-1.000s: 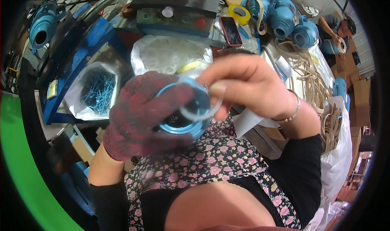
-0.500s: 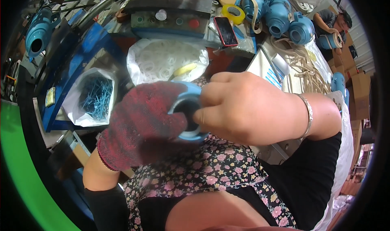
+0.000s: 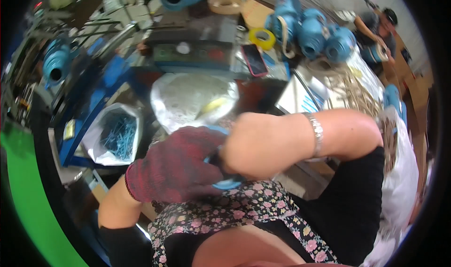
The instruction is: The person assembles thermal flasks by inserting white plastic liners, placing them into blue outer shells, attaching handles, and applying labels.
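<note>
Cluttered grey workbench [image 3: 300,95] bearing a clear plastic bag of white parts [image 3: 192,100], a red-edged mobile phone [image 3: 254,59] and a yellow tape roll [image 3: 261,38]. Blue cylindrical motor housings [image 3: 312,32] cluster at its far right; an open bag of blue wire pieces [image 3: 117,135] sits at left.

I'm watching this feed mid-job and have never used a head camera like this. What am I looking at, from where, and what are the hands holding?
There is no machine here: a person works with two hands, and the picture comes from a wide fisheye camera on their head, looking down. That is why straight edges bend toward the rim.

The left hand wears a dark red knitted glove. The bare right hand, with a metal bracelet on its wrist, is pressed against it. Between them they grip a round light blue part; only its edge shows.

On the bench beyond lie a clear bag of white pieces, an open bag of thin blue pieces, a phone, a yellow tape roll and a cluster of blue housings. Another person works at the far right.
</note>
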Demonstrator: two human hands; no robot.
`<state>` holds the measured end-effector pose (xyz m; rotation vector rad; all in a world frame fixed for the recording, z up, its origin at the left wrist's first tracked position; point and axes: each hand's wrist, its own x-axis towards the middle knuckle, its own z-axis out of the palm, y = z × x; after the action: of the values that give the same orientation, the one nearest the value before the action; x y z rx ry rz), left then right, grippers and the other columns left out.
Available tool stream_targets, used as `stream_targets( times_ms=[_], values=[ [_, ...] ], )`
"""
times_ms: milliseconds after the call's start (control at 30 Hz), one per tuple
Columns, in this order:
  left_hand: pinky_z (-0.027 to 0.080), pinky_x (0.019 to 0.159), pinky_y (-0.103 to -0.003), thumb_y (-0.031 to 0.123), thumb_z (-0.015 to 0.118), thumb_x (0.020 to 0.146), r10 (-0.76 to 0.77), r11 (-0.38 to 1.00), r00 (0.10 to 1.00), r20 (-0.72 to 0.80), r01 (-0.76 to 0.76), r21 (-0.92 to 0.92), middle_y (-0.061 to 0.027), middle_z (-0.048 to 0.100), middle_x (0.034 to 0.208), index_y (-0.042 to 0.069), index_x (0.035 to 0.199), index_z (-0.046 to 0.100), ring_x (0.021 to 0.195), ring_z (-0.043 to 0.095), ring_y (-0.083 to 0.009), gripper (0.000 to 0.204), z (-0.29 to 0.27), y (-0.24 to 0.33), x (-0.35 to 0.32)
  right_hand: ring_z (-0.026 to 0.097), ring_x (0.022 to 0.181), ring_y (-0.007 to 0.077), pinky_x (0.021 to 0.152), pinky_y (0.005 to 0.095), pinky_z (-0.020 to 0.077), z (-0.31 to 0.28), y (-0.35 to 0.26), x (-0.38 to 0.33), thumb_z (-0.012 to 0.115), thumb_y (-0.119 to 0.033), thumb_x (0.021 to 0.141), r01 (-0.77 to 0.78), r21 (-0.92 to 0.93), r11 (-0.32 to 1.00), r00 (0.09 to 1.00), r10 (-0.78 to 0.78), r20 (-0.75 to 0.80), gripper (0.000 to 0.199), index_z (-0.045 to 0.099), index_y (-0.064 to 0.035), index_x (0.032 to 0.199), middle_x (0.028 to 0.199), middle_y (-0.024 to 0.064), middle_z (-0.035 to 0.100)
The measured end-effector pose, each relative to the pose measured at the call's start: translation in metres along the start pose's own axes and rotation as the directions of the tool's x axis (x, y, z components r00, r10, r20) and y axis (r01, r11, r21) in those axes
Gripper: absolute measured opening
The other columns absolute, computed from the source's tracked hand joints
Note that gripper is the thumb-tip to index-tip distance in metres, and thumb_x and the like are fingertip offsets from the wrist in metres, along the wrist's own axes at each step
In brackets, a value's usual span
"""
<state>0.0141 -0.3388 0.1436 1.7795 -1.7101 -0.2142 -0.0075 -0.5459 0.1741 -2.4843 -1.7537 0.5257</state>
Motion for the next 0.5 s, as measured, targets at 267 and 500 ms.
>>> stream_targets(
  times_ms=[267,500],
  values=[
    [0.049,0.09,-0.039,0.019,0.073,0.081,-0.175,0.983,0.808,-0.563,0.112,-0.145,-0.0153,0.061,0.113,0.006,0.113,0.063,0.104,0.061,-0.0317,0.037,-0.056,-0.049,-0.043,0.058,0.093,0.0344,0.085,0.0438,0.0475,0.024,0.041,-0.012,0.066,-0.026,0.079,-0.037,0.069,0.997,0.615,0.077,-0.785,0.024,0.057,-0.0059,0.088,0.096,0.0113,0.06],
    [0.047,0.096,-0.038,0.036,0.064,0.085,-0.234,0.105,0.243,-0.941,0.969,0.224,-0.016,0.056,0.127,0.01,0.129,0.052,0.11,0.059,-0.0299,0.052,-0.195,-0.144,-0.244,0.057,0.104,0.0268,0.082,0.0391,0.0481,0.111,0.068,-0.022,0.064,-0.028,0.081,0.636,0.75,0.183,0.099,0.944,-0.314,0.054,0.045,-0.0083,0.128,0.122,0.0108,0.054]
  ],
)
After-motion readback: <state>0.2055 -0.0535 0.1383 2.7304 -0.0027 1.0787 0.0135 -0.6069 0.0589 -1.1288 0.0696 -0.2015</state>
